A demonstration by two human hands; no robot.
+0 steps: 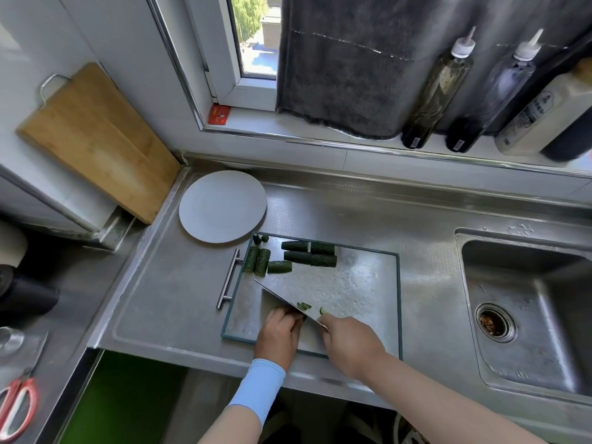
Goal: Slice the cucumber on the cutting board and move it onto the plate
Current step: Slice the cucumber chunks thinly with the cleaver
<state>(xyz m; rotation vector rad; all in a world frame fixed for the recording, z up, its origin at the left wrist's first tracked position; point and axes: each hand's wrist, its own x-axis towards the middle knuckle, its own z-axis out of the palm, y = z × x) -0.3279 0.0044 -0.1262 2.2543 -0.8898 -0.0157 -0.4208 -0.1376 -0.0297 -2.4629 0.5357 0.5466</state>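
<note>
A metal cutting board [352, 283] with a bar handle lies on the steel counter. Several dark green cucumber pieces [309, 253] lie along its far edge, and two small end bits sit at its far left corner. My right hand [350, 342] grips the handle of a broad cleaver [288, 304], whose blade slants across the near part of the board. My left hand [280, 333], fingers curled, holds down a small cucumber piece [303, 306] just beside the blade; most of that piece is hidden. A round white plate [222, 206] sits bare beyond the board's left corner.
A sink [525, 302] with a drain lies to the right. A wooden board [96, 139] leans on the wall at left. Bottles [435, 91] stand on the window sill behind. Red-handled scissors [16, 408] lie at the lower left.
</note>
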